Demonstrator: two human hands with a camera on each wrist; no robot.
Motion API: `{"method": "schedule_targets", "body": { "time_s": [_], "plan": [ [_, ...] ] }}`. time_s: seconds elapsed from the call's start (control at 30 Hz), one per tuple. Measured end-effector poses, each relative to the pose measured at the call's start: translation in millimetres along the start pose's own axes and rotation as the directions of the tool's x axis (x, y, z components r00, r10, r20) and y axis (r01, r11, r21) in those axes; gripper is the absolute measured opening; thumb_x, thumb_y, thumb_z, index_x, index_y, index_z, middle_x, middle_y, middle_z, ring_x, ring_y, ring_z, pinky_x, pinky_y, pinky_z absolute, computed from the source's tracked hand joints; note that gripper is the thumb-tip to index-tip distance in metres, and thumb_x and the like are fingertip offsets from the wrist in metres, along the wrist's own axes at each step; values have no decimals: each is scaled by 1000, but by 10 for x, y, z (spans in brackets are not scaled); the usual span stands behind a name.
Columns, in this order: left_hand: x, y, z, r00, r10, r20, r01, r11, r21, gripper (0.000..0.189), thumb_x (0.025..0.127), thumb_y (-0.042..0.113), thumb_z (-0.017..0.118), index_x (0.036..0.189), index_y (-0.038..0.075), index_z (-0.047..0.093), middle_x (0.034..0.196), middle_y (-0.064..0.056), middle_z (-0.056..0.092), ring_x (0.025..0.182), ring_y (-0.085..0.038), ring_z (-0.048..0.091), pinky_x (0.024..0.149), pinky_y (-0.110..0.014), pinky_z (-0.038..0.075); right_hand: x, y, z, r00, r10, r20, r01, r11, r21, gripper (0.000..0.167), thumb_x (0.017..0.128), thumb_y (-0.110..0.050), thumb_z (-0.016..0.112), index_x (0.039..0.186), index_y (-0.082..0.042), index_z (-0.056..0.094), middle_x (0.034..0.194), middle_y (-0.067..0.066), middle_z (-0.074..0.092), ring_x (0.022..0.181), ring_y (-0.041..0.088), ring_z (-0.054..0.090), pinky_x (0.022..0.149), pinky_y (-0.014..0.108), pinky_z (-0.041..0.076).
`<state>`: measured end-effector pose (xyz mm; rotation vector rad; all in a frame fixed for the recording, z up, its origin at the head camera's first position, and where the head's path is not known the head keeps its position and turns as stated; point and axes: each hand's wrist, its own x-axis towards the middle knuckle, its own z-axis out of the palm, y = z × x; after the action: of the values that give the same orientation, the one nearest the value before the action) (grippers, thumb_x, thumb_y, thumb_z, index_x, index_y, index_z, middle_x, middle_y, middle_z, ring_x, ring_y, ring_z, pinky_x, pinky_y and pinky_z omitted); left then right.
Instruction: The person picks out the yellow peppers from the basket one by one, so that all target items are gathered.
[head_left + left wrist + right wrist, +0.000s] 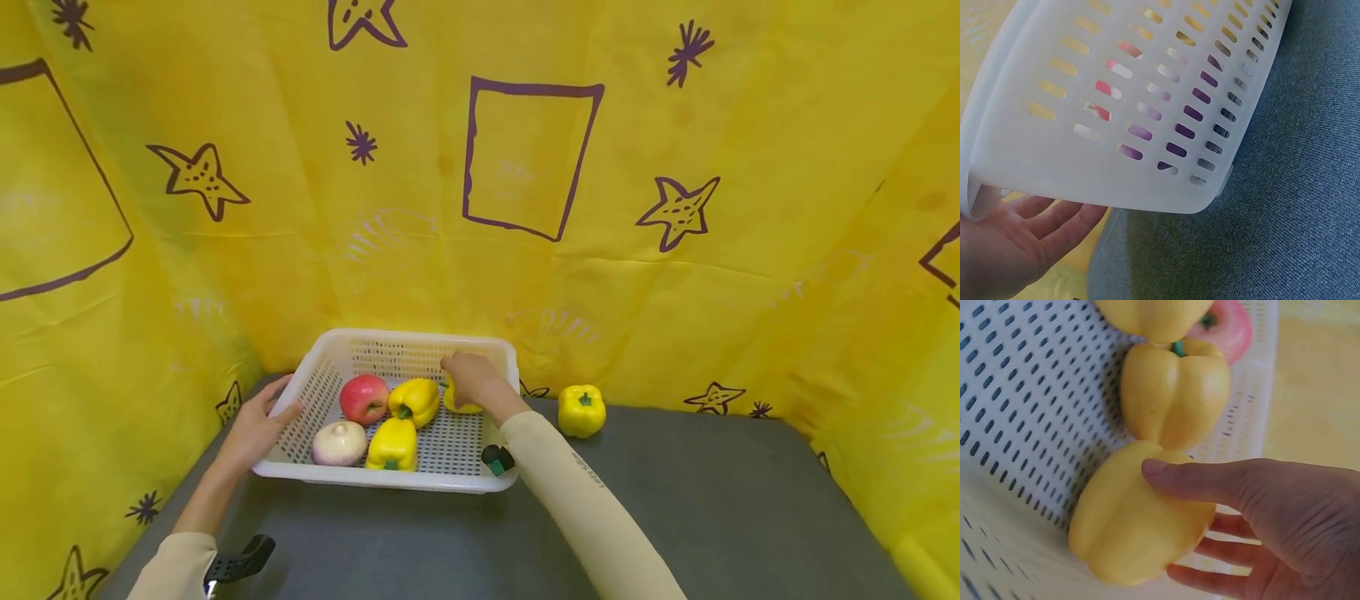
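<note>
A white perforated plastic basket (390,478) stands on the grey surface. My left hand (253,429) grips its left end, thumb over the rim and fingers along the outer wall, as the left wrist view shows. Inside the basket's right part, my right hand (476,382) holds a yellow bell pepper (1135,519) between thumb and fingers. Two more yellow bell peppers (415,402) (393,444) lie in the middle of the basket. Beside them are a red apple (363,398) and a white and purple turnip (340,442).
Another yellow bell pepper (581,411) stands on the grey tabletop (720,492), right of the basket. Yellow patterned cloth (420,275) hangs behind and at both sides, close to the basket's back edge.
</note>
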<state>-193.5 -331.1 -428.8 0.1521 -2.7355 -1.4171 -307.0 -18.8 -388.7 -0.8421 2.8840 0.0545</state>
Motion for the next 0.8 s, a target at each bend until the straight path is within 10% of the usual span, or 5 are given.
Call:
{"method": "schedule_targets", "body": {
  "time_s": [0.8],
  "plan": [
    [16, 10, 0, 1000, -6, 20, 5, 1000, 17, 70, 102, 35, 50, 155, 1, 20, 128, -38, 53, 91, -34, 67, 70, -43, 56, -615, 451, -384, 959, -174, -224, 243, 911, 334, 65, 78, -11, 79, 136, -1, 54, 136, 18, 53, 119, 31, 54, 99, 41, 45]
  ]
}}
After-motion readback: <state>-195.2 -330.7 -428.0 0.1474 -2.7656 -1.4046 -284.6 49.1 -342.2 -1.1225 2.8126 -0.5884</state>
